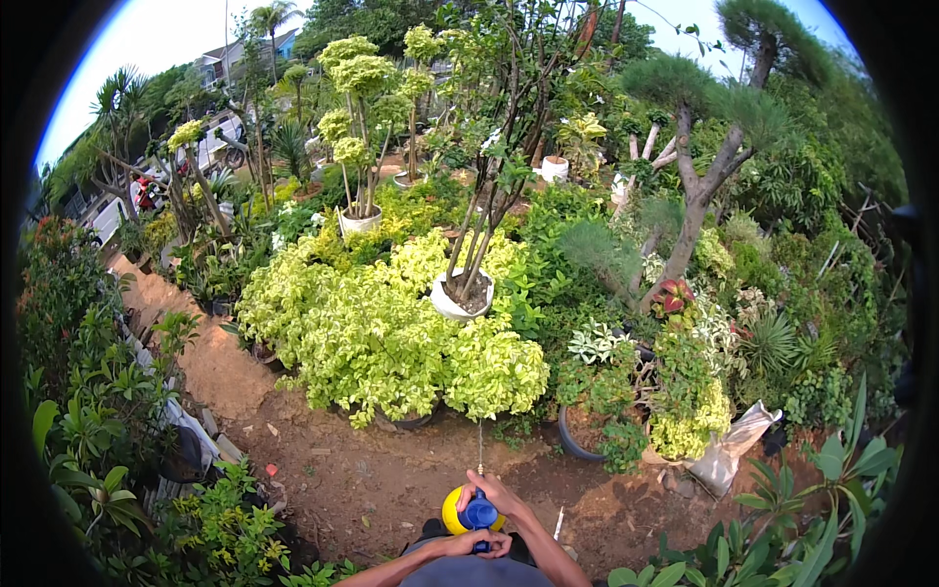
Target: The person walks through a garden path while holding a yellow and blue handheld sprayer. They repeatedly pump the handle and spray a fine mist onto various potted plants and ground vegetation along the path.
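Observation:
A yellow hand pump sprayer [452, 511] with a blue top [479, 513] is in front of my body at the bottom centre. My left hand [486, 544] closes round the blue handle part nearest me. My right hand [490, 493] grips the sprayer's upper front, by the brass-coloured nozzle [480, 469]. A thin line of spray leaves the nozzle towards the yellow-green leafy shrubs [411, 337] ahead. Behind the front foliage, a multi-stemmed plant stands in a white pot [462, 314].
A bare soil path [352, 469] crosses before me. Beyond it stand a dark round pot [579, 444], a pale sack [733, 447] and a pine-like tree [693, 213]. Leafy plants [843, 477] crowd the lower right; plants and boards line the left side.

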The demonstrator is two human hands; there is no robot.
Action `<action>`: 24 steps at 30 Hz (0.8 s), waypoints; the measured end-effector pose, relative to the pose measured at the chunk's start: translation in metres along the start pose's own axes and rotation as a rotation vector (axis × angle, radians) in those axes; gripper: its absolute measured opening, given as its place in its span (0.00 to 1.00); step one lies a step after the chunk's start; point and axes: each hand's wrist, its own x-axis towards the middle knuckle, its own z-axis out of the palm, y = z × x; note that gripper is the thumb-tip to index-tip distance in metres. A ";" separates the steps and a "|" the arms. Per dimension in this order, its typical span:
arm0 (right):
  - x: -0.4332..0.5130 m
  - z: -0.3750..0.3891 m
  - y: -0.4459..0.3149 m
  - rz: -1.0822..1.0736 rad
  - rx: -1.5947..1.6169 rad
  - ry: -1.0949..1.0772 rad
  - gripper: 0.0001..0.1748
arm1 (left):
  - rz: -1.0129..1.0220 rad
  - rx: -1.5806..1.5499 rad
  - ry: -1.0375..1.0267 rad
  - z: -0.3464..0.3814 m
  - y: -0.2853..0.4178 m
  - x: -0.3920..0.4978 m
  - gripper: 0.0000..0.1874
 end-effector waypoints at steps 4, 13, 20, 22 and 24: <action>0.001 -0.002 0.000 0.054 -0.036 -0.017 0.42 | -0.018 -0.022 0.015 0.001 0.002 0.000 0.18; 0.009 -0.003 0.006 0.031 0.017 -0.041 0.44 | -0.028 -0.096 0.025 0.003 0.008 -0.002 0.19; 0.011 -0.003 0.008 0.083 0.034 -0.023 0.45 | -0.015 -0.131 0.012 -0.004 -0.002 0.001 0.22; 0.011 -0.003 0.007 0.079 0.033 -0.037 0.45 | -0.026 -0.137 0.014 -0.005 -0.002 0.001 0.22; 0.012 -0.003 0.006 0.108 0.055 -0.022 0.45 | -0.026 -0.149 0.023 -0.005 -0.002 0.001 0.22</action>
